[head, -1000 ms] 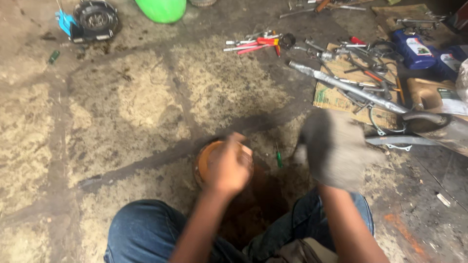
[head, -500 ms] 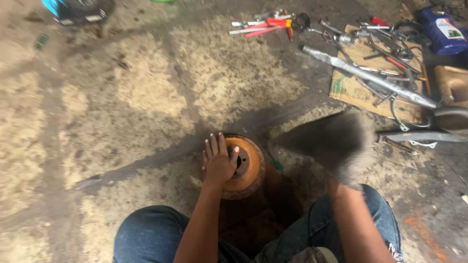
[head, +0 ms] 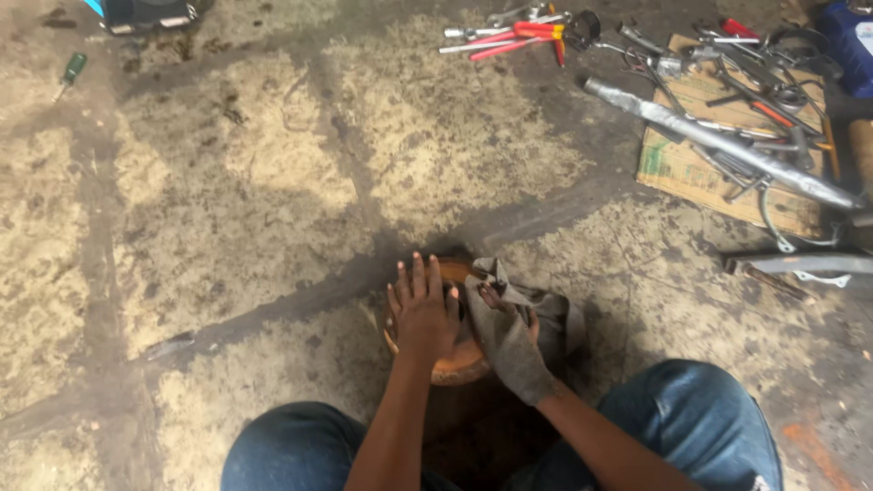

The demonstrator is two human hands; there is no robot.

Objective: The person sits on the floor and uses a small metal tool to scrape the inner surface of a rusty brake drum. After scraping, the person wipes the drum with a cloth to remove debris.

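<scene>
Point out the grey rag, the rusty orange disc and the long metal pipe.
grey rag (head: 509, 341), head view, on the cloth draped over the right hand.
rusty orange disc (head: 459, 368), head view, on its near rim.
long metal pipe (head: 718, 141), head view, mid-length of the tube.

1 head-worn view, looking steeply down from close above the lap at the concrete floor (head: 273, 182), tools lying toward the far edge

Stained, cracked concrete floor (head: 255, 182). Flattened brown cardboard sheet (head: 677, 164) laid at the floor's right edge, a long grey metal tube (head: 718, 141) lying across it. Red-handled pliers (head: 523, 36) placed at the top edge. Small green-handled screwdriver (head: 71, 73) at the top left corner.
</scene>
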